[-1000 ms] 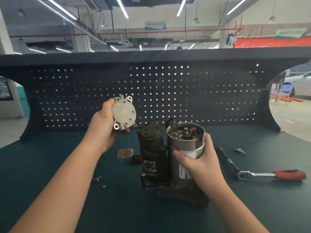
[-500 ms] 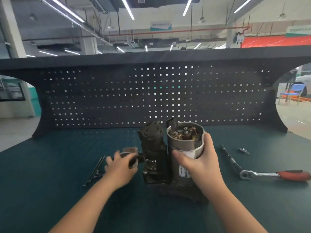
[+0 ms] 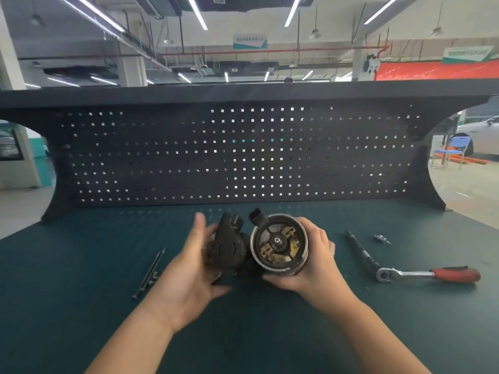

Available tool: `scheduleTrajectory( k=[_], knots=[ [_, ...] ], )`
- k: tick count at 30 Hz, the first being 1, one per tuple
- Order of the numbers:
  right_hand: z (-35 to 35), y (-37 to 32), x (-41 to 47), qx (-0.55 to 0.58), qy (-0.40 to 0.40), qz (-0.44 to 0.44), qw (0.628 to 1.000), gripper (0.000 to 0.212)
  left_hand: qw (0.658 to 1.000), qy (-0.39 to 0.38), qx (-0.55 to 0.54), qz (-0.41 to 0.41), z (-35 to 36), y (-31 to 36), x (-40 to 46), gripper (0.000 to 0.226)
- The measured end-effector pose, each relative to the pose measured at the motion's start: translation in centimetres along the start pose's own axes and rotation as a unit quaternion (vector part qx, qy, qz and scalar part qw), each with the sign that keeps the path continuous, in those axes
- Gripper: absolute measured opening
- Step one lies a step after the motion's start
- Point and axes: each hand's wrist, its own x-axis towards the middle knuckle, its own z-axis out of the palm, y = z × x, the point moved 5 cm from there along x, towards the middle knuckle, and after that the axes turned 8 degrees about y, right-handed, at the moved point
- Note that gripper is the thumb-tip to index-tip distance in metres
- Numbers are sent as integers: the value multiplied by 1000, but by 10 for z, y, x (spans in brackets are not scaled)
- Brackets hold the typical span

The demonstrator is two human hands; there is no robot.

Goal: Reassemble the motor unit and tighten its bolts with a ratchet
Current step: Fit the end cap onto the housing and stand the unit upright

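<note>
**While cradling the motor unit (image 3: 270,247) between two hands, tipping its open end toward the camera**

Being held at the middle of the green bench mat (image 3: 81,306), just in front of the black pegboard (image 3: 162,157), and leaning back so that the brushes and shaft end inside the silver can (image 3: 279,244) are showing. Whether still touching the mat underneath: impossible to tell, being hidden by the hands.

Wrapping the right hand (image 3: 310,263) round the silver can, with curled fingers clasping its right side and the thumb hooking under the near rim.

Pressing the left hand (image 3: 189,273) flat against the black side housing (image 3: 226,247), with fingers reaching up fairly straight along its left flank and the thumb stretching beneath it; not clenching, slightly blurred at the fingertips.

Lying to the right, well apart from the unit:
- red-handled ratchet (image 3: 421,273), handle pointing right
- extension bar (image 3: 360,249), running away from the ratchet head toward the pegboard
- small silver bit (image 3: 382,238), just beyond the bar

Lying to the left, near the left wrist: long bolts (image 3: 149,273), side by side and pointing diagonally away, with some small fastener beside them, too tiny to identify.
</note>
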Motion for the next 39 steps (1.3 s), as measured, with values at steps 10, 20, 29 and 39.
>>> scheduleTrajectory(
  k=[10,20,29,39],
  knots=[
    [20,28,-14,-67,-137,1,988,97,993,101,-14,54,-2,-43,20,49],
    [15,46,-21,-332,-189,-39,923,111,976,120,86,158,-19,-58,27,36],
    [-5,48,-5,-233,-228,74,942,72,801,264,476,249,-35,-49,24,42],
    [-112,191,-30,-444,-237,357,786,41,830,221,406,313,-18,-40,14,59]
  ],
)
